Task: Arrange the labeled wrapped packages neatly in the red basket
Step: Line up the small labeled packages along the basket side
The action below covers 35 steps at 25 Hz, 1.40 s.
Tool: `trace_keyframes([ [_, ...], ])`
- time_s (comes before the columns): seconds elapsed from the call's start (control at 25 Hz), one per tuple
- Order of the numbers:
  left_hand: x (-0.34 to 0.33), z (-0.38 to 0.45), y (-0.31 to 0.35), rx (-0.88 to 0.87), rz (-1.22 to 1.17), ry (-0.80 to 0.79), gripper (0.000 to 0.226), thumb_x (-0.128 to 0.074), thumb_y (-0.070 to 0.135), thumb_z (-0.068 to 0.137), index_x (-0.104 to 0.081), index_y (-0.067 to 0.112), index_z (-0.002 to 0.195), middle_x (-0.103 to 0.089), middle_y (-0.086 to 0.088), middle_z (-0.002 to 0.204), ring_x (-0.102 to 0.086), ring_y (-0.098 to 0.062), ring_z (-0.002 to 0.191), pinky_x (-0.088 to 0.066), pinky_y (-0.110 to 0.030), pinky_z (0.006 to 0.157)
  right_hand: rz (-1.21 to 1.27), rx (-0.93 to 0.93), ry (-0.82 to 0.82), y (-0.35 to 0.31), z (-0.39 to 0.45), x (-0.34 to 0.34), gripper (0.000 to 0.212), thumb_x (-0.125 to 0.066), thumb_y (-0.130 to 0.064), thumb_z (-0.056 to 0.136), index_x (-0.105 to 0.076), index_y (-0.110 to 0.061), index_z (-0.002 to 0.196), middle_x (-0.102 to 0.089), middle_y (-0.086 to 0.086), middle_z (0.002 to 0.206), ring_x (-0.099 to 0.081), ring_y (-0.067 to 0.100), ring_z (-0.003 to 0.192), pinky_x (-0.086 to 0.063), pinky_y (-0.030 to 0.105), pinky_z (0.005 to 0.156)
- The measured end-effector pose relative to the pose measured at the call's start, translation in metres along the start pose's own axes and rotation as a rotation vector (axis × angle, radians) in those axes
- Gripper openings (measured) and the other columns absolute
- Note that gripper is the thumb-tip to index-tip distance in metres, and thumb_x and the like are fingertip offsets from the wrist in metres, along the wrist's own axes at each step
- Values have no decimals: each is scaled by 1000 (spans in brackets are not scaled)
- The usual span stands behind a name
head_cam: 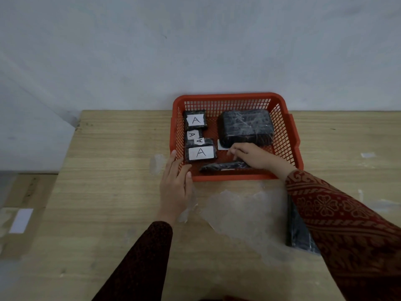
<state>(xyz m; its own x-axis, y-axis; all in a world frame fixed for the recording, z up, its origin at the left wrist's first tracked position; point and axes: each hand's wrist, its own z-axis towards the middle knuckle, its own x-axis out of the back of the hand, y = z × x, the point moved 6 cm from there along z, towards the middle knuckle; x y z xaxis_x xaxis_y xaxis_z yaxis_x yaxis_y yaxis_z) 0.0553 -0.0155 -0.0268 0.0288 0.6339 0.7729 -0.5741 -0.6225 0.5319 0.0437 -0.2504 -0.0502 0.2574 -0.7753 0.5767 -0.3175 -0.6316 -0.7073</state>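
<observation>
The red basket (290, 135), at the table's (108, 148) far edge, is steadied at its near-left corner by the flat, open left hand (175, 187). Inside, the right hand (251, 156) is curled, seemingly pinching a thin dark package (223, 166); labelled packages (200, 152) are lined along the left.

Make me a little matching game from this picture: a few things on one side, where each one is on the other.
Things:
1. large wrapped package
2. left hand
3. right hand
4. package outside the basket

Places:
a. on the table, partly under the right sleeve
b. at the red basket's outer front left corner
c. back right of the basket
d. inside the basket, near its front

Pairs: 1-c, 2-b, 3-d, 4-a
</observation>
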Motion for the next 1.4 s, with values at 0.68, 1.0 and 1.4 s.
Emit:
trace_keyframes([
  [0.68, 0, 0, -2, -15, -7, 3, 35, -35, 19, 96, -65, 1, 101, -60, -20, 122, -31, -28, 139, -30, -37, 113, -196, -37, -125, -20, 16, -27, 36, -74, -38, 77, -66, -15, 104, -64, -3, 95, -60, 14, 90, -43, 19, 67],
  [1.0, -1, -1, -3, -35, 7, 6, 35, -35, 18, 97, -65, 1, 102, -60, -19, 124, -29, -28, 141, -25, -33, 115, -367, -182, 265, -33, 15, -24, 39, -81, -44, 65, -53, -18, 73, -56, -2, 76, -53, 18, 75, -42, 30, 62],
  [1.4, 6, 31, 20, -80, 243, -97, 18, -48, 21, 90, -64, 14, 95, -65, -4, 99, -58, -27, 104, -32, -37, 88, -170, 103, 566, -30, -32, 26, 11, -60, -13, 88, -66, -8, 95, -60, 9, 101, -55, 21, 99, -42, 27, 85],
])
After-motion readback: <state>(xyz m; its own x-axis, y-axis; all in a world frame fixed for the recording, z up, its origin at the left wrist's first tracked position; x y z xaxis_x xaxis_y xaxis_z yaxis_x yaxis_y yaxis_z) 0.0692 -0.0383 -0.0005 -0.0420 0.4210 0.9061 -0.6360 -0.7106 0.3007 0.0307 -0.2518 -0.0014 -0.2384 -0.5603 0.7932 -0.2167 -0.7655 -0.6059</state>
